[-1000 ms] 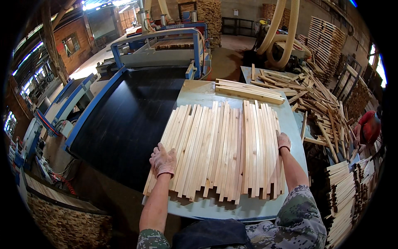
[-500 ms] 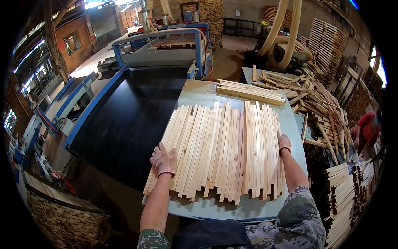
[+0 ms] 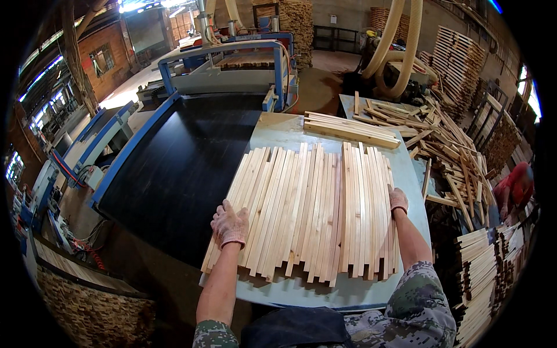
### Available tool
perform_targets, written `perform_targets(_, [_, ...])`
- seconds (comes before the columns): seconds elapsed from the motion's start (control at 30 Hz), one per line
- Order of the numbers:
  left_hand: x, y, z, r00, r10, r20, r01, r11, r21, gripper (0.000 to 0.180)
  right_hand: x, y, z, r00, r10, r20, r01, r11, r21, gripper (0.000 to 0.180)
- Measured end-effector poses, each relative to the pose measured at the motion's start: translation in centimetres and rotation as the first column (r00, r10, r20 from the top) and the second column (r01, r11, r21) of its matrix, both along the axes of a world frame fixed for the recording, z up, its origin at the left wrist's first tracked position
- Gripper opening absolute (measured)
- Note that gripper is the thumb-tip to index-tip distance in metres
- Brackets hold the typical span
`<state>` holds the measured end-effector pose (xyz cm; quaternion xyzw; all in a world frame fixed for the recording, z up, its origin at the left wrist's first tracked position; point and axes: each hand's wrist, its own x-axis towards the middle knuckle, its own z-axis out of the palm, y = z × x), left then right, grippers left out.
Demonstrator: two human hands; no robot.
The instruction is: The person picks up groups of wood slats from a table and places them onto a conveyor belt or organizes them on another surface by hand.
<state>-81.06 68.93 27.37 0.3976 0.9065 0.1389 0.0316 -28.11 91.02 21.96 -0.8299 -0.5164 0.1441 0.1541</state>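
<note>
A wide row of pale wooden strips (image 3: 304, 209), laid side by side with uneven ends, covers much of a light-coloured table (image 3: 325, 294). My left hand (image 3: 230, 224), in a knitted work glove, grips the row's left edge with bent fingers. At the opposite edge my right hand (image 3: 398, 199), gloved as well, presses against the outermost strips; its fingertips are partly hidden. The row lies between both hands. Several longer wooden pieces (image 3: 351, 129) rest across the table's far side.
Left of the table lies a machine's black conveyor belt (image 3: 174, 162), with a blue frame (image 3: 220, 46) behind. A heap of loose strips (image 3: 447, 145) lies to the right, near stacked strips (image 3: 478, 272) and a person in red (image 3: 513, 185). Lower left stands another wood stack (image 3: 93, 307).
My hands and the row of strips show no clear movement. At the right, the person in red has leaned lower toward the stacked strips.
</note>
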Motion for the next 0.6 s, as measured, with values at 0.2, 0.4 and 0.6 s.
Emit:
perform_targets(0.2, [0.22, -0.04, 0.28, 1.0, -0.007, 0.006, 0.007, 1.0, -0.016, 0.078, 0.53, 0.11, -0.27, 0.999, 0.017, 0.027, -0.017, 1.0, 0.004, 0.078])
perform_targets(0.4, [0.41, -0.05, 0.75, 1.0, -0.012, 0.017, 0.013, 1.0, -0.021, 0.078, 0.79, 0.27, -0.52, 1.0, -0.006, 0.012, 0.006, 1.0, 0.014, 0.078])
perform_targets(0.6, [0.42, -0.06, 0.71, 1.0, -0.008, 0.015, 0.008, 1.0, -0.02, 0.077, 0.57, 0.1, -0.15, 1.0, -0.004, 0.018, 0.004, 1.0, -0.005, 0.076])
